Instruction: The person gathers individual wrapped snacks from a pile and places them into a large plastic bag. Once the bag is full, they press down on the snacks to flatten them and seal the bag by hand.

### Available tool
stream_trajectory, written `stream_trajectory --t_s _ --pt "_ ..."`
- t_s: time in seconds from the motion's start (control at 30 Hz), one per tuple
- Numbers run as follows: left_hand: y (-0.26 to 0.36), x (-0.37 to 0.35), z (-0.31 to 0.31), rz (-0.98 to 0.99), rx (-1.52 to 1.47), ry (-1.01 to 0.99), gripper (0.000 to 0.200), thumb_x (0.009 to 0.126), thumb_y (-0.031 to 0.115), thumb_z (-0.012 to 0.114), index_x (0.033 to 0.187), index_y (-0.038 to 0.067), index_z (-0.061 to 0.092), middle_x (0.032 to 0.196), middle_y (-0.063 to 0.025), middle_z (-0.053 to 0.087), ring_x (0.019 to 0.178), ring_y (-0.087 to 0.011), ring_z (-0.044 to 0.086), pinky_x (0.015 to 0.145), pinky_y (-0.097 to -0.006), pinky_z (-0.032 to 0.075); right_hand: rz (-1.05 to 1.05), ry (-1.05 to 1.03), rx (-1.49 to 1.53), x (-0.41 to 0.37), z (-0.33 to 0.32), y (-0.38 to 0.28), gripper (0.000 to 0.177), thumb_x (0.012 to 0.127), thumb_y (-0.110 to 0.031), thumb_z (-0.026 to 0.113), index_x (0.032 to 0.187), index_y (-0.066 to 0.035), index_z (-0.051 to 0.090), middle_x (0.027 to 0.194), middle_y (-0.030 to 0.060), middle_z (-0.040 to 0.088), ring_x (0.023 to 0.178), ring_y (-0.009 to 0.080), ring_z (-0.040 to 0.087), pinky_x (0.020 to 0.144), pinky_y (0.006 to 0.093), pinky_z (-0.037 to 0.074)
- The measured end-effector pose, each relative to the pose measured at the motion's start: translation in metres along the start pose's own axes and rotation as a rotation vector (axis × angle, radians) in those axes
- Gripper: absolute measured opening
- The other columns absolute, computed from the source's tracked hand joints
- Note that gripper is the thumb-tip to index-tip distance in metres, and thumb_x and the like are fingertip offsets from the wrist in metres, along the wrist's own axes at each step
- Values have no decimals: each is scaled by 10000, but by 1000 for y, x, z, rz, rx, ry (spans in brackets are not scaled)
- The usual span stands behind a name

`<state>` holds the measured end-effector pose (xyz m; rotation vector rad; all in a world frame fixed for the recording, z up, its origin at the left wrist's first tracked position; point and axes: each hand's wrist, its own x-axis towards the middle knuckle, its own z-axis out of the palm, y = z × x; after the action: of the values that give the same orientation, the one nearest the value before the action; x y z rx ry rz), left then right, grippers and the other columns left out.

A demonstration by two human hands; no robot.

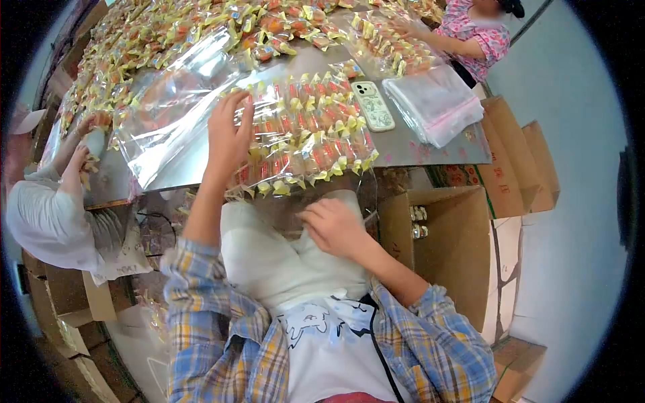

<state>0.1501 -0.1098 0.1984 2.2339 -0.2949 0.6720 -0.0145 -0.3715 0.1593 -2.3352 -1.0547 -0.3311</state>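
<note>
A clear plastic bag (306, 127) filled with rows of yellow-and-red wrapped snacks lies at the table's near edge. My left hand (230, 134) rests at the bag's left end, fingers extended and parted from the thumb. Below the table edge, over the lap, my right hand (332, 227) has its fingers bent and drawn together; whether thin plastic is between them is hidden. Left of the filled bag is a sheet of loose clear plastic (178, 114).
A phone (373, 106) and a stack of clear bags (437, 101) lie right on the metal table (403, 156). Wrapped snacks (168, 47) are heaped behind. Co-workers sit left (54, 221) and back right (474, 37). An open carton (450, 248) stands at lower right.
</note>
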Motion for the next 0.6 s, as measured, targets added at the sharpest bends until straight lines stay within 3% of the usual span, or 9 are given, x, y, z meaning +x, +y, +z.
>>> stream_trajectory --t_s 0.07,0.1,0.17,0.2,0.27,0.33,0.43,0.47,0.6 --pt "21 -44 -23 -15 49 189 316 994 219 675 1242 23 667 1296 -177 628 1204 -344 589 1051 -446 437 -56 -66 70 20 34 5 299 840 -103 681 1135 -51 687 1015 112 657 919 316 648 820 421 519" --pt "29 -71 -29 -197 -37 315 305 967 191 705 1206 4 668 1175 -162 627 1127 -309 587 1023 -423 437 -85 -98 105 31 47 7 294 846 -109 675 1135 -52 687 1021 114 658 924 322 651 820 426 523" --pt "2 -150 -22 -511 -291 489 389 1013 149 660 1339 -19 528 1284 -105 566 1099 -219 566 996 -385 470 -77 -135 227 53 57 5 270 875 -100 659 1139 -44 682 1018 126 664 914 340 665 806 442 534" --pt "1 -185 -17 -545 -82 463 414 1027 182 667 1341 -35 507 1282 -122 561 1117 -225 564 996 -363 461 -73 -151 288 64 60 6 258 890 -95 652 1141 -41 680 1017 131 667 908 349 672 799 450 539" --pt "3 -236 -4 -650 -117 243 403 1061 257 640 1335 -17 529 1216 -109 592 976 -170 606 850 -307 510 -59 -244 401 86 56 9 248 911 -95 640 1149 -33 672 1023 146 671 913 374 677 798 464 548" --pt "41 -228 -23 -1103 -682 -5 387 1091 343 589 1271 1 616 977 -57 651 717 -93 591 611 -268 488 -56 -266 549 92 60 9 242 964 -107 610 1183 -19 665 1035 170 684 925 395 687 801 472 555" --pt "28 -233 -19 -986 -699 -117 373 1112 358 531 1177 29 694 621 46 538 493 -37 477 452 -227 382 -53 -298 560 100 54 6 266 986 -114 594 1222 -14 666 1076 184 694 942 397 695 824 462 559" --pt "40 -223 -21 -944 -635 -110 371 1107 346 544 1051 37 742 603 52 516 485 -29 455 433 -222 339 -13 -246 583 103 60 8 282 1003 -127 589 1243 -3 668 1093 197 711 949 407 701 840 455 562" --pt "20 -225 -42 -1037 -547 -217 360 1083 328 588 1060 20 772 630 69 520 527 -29 454 462 -230 370 93 -216 586 115 78 23 258 1034 -162 574 1201 0 685 1051 204 747 969 383 723 854 442 567"
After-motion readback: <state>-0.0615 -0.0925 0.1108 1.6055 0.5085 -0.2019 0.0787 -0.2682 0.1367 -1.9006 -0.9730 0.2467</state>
